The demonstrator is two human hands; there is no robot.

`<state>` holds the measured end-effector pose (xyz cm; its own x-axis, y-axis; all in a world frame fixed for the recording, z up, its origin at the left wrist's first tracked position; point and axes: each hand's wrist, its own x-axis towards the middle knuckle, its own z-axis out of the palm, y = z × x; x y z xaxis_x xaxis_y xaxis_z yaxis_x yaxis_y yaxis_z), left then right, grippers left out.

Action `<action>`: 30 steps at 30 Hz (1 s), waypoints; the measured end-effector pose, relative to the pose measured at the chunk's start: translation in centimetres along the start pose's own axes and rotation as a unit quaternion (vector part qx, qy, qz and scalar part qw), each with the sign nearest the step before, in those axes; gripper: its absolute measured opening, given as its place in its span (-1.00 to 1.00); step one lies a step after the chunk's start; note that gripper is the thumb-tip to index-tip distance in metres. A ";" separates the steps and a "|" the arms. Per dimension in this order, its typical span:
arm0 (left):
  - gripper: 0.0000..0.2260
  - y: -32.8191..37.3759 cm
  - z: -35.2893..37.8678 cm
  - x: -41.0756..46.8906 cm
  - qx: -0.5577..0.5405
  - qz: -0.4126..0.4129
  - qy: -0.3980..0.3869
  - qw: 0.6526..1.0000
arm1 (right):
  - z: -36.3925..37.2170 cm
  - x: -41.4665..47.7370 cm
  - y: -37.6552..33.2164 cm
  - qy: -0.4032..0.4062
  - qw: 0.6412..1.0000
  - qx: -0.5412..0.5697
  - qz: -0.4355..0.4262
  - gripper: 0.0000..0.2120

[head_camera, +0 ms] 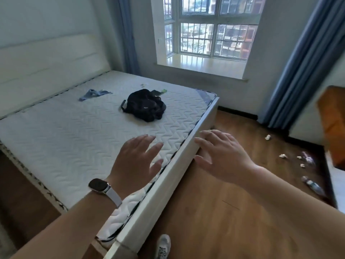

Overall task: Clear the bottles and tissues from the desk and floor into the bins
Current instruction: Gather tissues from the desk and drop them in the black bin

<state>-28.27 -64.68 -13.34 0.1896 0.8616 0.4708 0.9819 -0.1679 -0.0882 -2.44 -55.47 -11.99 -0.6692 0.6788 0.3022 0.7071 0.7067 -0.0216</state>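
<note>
Both my hands are held out in front of me, fingers spread, holding nothing. My left hand [139,159], with a watch on its wrist, hovers over the corner of the mattress. My right hand [221,156] hovers over the wooden floor beside the bed edge. Far to the right on the floor lie several crumpled white tissues: one [268,137] near the curtain, one [283,156] further forward, and smaller ones [302,165]. A clear plastic bottle [312,185] lies on its side by the dark skirting, and another bottle [308,159] lies behind it. No bin is in view.
A bed with a bare white mattress [78,139] fills the left, with a black backpack [145,105] and a blue cloth [93,94] on it. An orange-brown desk edge [332,124] juts in at the right. Blue curtains [302,62] flank a window. My shoe [163,246] is below.
</note>
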 end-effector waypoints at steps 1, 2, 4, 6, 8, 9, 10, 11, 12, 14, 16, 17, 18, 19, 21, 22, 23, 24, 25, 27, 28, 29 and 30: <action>-0.61 -0.7 1.2 1.6 -0.012 0.012 -0.003 1.000 | 0.3 0.7 0.8 -0.001 1.000 -0.010 0.016 -0.47; -0.61 -1.3 2.3 3.2 -0.024 0.022 -0.006 0.999 | 0.6 1.4 1.5 -0.002 0.999 -0.019 0.034 -0.48; -0.60 -2.5 4.4 6.5 -0.045 0.046 -0.008 0.998 | 1.1 3.1 2.8 -0.001 0.997 -0.038 0.071 -0.49; -0.61 -3.8 6.2 9.5 -0.062 0.076 -0.003 0.995 | 1.5 5.2 3.8 -0.008 0.994 -0.056 0.097 -0.49; -0.60 -5.4 7.8 12.3 -0.077 0.094 0.000 0.993 | 1.7 7.5 4.5 -0.012 0.990 -0.070 0.124 -0.47; -0.60 -6.3 8.4 13.6 -0.083 0.099 0.000 0.992 | 1.9 8.6 4.8 -0.007 0.987 -0.077 0.137 -0.48; -0.60 -7.1 9.2 14.9 -0.088 0.103 0.003 0.991 | 2.0 9.7 5.0 -0.003 0.985 -0.084 0.149 -0.48; -0.60 -7.8 9.9 16.0 -0.094 0.107 0.007 0.990 | 2.2 10.6 5.3 0.000 0.983 -0.088 0.158 -0.49; -0.60 -8.4 10.5 17.1 -0.098 0.114 0.009 0.989 | 2.5 11.4 5.5 0.001 0.982 -0.090 0.168 -0.49; -0.60 -9.3 11.8 19.1 -0.105 0.133 0.000 0.986 | 3.0 12.5 6.0 0.001 0.978 -0.091 0.189 -0.48; -0.58 -9.5 12.9 21.0 -0.113 0.149 -0.017 0.982 | 3.4 13.2 6.6 -0.002 0.972 -0.087 0.219 -0.46; -0.58 -9.4 13.4 21.9 -0.120 0.156 -0.022 0.980 | 3.5 13.3 6.9 -0.005 0.969 -0.083 0.234 -0.45; -0.58 -9.2 13.9 22.7 -0.130 0.164 -0.025 0.978 | 3.5 13.3 7.3 -0.007 0.965 -0.079 0.250 -0.44; -0.59 -8.9 14.3 23.6 -0.138 0.174 -0.024 0.975 | 3.4 13.3 7.8 -0.007 0.962 -0.077 0.264 -0.43; -0.60 -8.3 15.2 25.5 -0.144 0.197 -0.019 0.970 | 3.1 13.3 9.1 -0.004 0.955 -0.082 0.286 -0.42; -0.60 -7.9 15.6 26.5 -0.144 0.206 -0.019 0.968 | 3.1 13.4 9.9 -0.005 0.952 -0.082 0.296 -0.41; -0.60 -7.4 16.2 27.5 -0.145 0.214 -0.021 0.966 | 3.0 13.4 10.9 -0.006 0.948 -0.080 0.307 -0.41; -0.59 -6.9 16.7 28.5 -0.148 0.220 -0.023 0.964 | 3.1 13.4 11.8 -0.004 0.945 -0.078 0.317 -0.41; -0.59 -6.3 17.3 29.4 -0.151 0.226 -0.024 0.962 | 3.2 13.3 12.8 -0.002 0.942 -0.077 0.325 -0.42; -0.59 -5.0 18.5 31.1 -0.155 0.241 -0.026 0.958 | 3.8 13.1 14.9 0.004 0.938 -0.078 0.337 -0.42; -0.58 -4.3 19.1 32.1 -0.156 0.248 -0.028 0.956 | 4.1 13.1 16.0 0.004 0.937 -0.078 0.341 -0.42; -0.58 -3.6 19.7 33.1 -0.156 0.254 -0.030 0.954 | 4.4 13.1 17.3 0.003 0.936 -0.076 0.344 -0.42; -0.58 -2.9 20.3 34.1 -0.156 0.260 -0.032 0.952 | 4.7 13.1 18.6 0.003 0.935 -0.073 0.347 -0.42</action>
<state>-24.57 -25.05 -14.87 0.6589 0.6493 0.3798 0.7087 -0.7051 -0.0242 0.84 -32.45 -12.93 -0.0369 0.9626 0.2683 0.9946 0.0614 -0.0837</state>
